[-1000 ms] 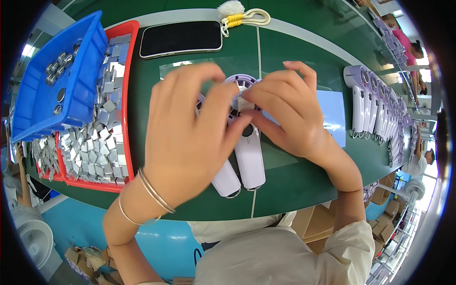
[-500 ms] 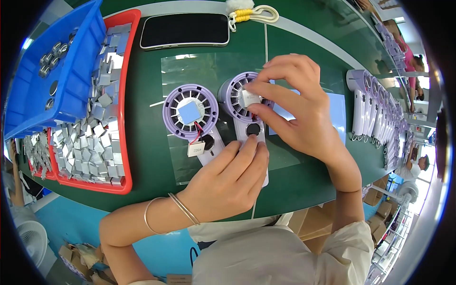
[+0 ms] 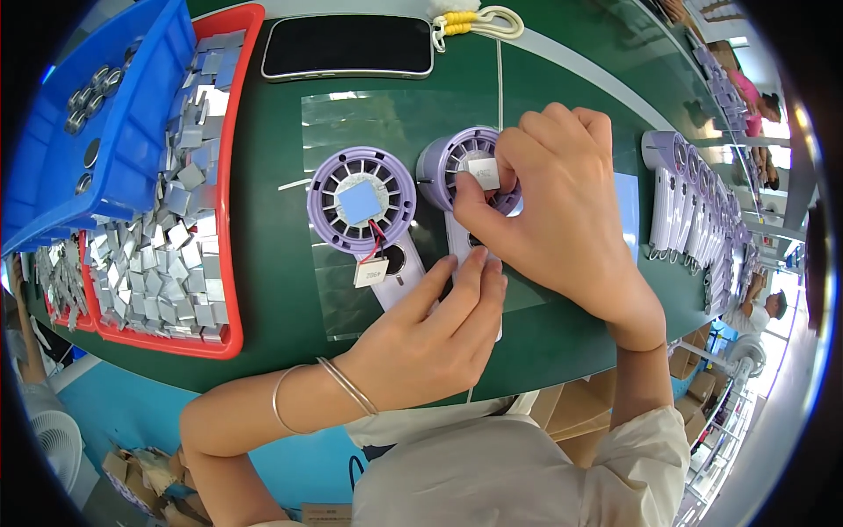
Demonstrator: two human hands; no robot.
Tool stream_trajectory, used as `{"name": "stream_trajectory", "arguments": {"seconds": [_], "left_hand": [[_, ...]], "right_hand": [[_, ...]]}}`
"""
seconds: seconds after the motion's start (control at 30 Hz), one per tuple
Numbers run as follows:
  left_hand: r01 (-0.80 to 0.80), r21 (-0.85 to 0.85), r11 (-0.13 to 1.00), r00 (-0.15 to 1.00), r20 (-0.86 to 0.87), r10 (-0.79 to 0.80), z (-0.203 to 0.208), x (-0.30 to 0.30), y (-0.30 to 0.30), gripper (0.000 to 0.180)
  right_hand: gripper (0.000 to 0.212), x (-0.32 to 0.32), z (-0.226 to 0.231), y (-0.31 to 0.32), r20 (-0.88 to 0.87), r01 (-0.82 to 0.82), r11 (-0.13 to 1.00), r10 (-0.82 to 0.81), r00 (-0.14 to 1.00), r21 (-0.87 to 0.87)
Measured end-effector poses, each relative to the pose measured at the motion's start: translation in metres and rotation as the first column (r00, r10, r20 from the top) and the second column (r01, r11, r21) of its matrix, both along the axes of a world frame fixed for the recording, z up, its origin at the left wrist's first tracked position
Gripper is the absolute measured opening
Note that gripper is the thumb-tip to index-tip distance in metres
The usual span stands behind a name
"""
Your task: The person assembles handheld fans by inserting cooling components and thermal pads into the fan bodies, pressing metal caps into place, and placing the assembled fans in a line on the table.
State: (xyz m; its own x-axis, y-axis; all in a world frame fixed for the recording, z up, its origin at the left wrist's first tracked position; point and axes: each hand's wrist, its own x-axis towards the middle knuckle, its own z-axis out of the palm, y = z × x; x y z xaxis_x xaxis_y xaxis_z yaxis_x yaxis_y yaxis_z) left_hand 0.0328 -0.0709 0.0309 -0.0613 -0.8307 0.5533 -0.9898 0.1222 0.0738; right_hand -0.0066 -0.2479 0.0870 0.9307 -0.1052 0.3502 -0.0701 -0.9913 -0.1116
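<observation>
Two handheld fans with purple round heads and white handles lie side by side. My left hand (image 3: 430, 338) is closed around the handle of the right fan (image 3: 432, 180), palm down. Between thumb and fingertips, my right hand (image 3: 562, 220) pinches a small white square plate (image 3: 483, 173) over that fan's vented head. Whether the plate touches the hub, I cannot tell. On the left fan (image 3: 317, 206), a light blue square pad (image 3: 359, 203) covers part of the hub. Red and black wires lead from it to another white square plate (image 3: 371, 272) on the handle, beside a round dark opening.
At left, a blue bin (image 3: 132, 189) with round metal parts overlaps a red tray (image 3: 233, 290) of silvery square pieces. A phone (image 3: 347, 46) and yellow-white cord (image 3: 496, 19) lie behind the fans. Several fans (image 3: 676, 198) stand in a row at right, near a light-blue sheet (image 3: 626, 198). People sit farther right.
My right hand has turned palm-down over the fan head, and the white plate has shifted slightly right. The left hand keeps its place on the handle. The view has shifted slightly.
</observation>
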Motion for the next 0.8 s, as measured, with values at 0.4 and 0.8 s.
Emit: {"name": "stream_trajectory", "arguments": {"seconds": [0.4,0.8], "left_hand": [[-0.002,0.027,1.0,1.0,0.003,0.002,-0.005,-0.011,0.005,0.044],[-0.031,-0.2,0.979,0.996,-0.089,0.014,0.017,0.002,0.006,0.028]], "right_hand": [[0.026,0.002,0.01,0.011,-0.095,0.113,0.994,-0.112,0.989,0.006],[0.038,-0.017,0.011,0.007,0.071,0.056,0.986,-0.068,0.995,0.158]]}}
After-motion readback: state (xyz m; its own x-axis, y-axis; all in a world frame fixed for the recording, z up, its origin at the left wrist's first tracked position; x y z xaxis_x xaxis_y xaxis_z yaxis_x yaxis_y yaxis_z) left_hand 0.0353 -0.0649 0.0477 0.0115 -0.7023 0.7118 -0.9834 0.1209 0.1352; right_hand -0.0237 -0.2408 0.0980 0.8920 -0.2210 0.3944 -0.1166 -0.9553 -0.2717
